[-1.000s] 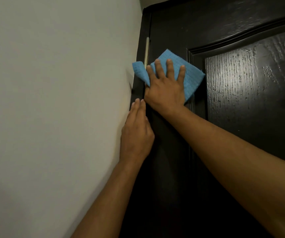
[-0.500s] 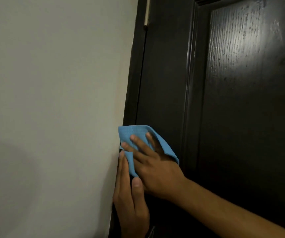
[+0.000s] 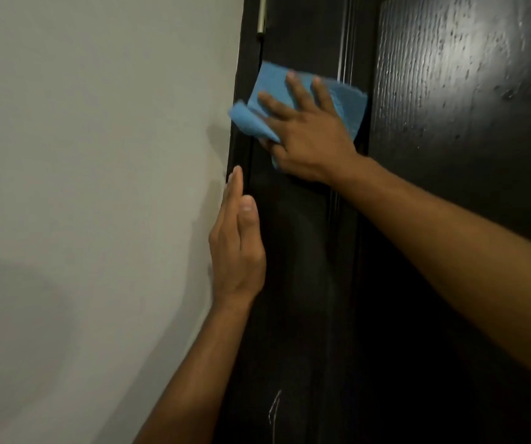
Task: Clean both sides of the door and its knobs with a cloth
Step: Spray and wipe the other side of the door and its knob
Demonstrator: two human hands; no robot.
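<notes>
The right hand (image 3: 309,133) presses the blue cloth (image 3: 347,107) flat, fingers spread, against the door (image 3: 450,187) near its hinge edge. The left hand (image 3: 237,245), fingers straight, rests below on that edge; the door's long axis runs vertically.

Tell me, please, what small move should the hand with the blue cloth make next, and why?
Probably slide the right hand and blue cloth rightward onto the grained panel. The cloth lies flat on the door's hinge-side strip beside the wall, while the left hand rests at the door's edge.
</notes>
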